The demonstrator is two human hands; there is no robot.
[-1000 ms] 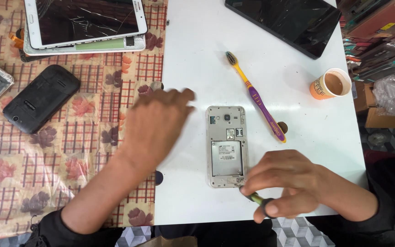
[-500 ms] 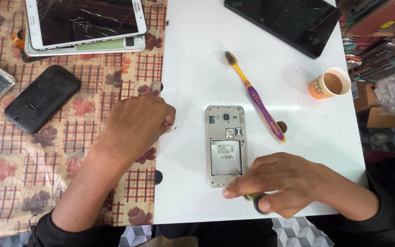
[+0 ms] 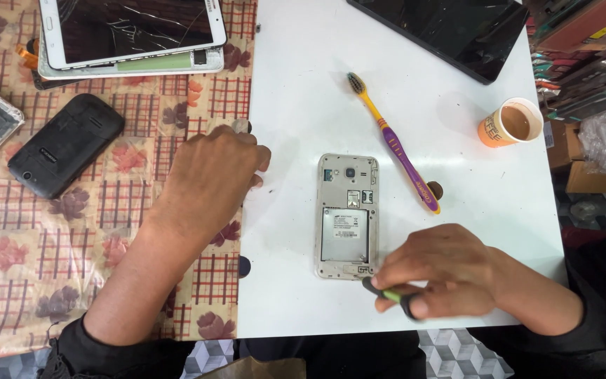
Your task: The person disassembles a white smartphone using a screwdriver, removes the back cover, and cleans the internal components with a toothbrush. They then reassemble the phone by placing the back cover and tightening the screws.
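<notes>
Seen from above, the right hand (image 3: 443, 270) lies low on the white table (image 3: 296, 91), its grip pinching a green-and-black screwdriver (image 3: 389, 297) at the bottom edge of an opened phone (image 3: 347, 216) lying back-up at the table's middle. The left hand (image 3: 212, 172) rests palm down at the table's left edge, fingers curled; whether its grip holds anything cannot be told.

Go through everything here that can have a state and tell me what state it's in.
Phone: back cover off, battery in.
White tablet: screen cracked.
Paper cup: upright, holds brown drink.
Black phone: face down.
Right hand: gripping a green-handled tool.
Left hand: closed at the white board's edge.
</notes>
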